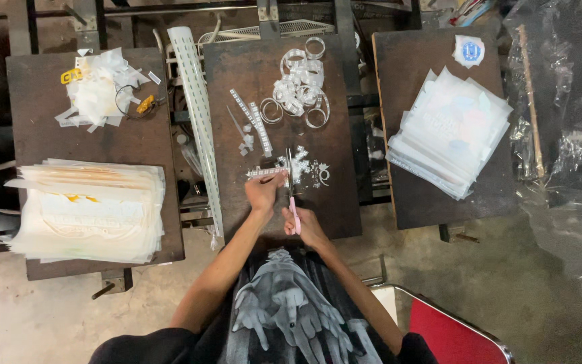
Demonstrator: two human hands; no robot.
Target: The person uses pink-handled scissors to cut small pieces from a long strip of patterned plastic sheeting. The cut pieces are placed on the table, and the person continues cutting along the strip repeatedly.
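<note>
Left hand [264,191] over front of middle bench [331,202], fingers pinched closed on end of white strip [264,173]; strip lies flat, pointing left. Right hand [306,226] just beside, nearer body, fingers wrapped round pink handle of scissors [292,192]; blades point away, upright in view, crossing near strip's right end. Small white offcuts [304,165] scattered just beyond blades. Coiled strips [299,84] at bench's far end. Sheet stack [89,209] on left bench, another stack [449,128] on right bench.
</note>
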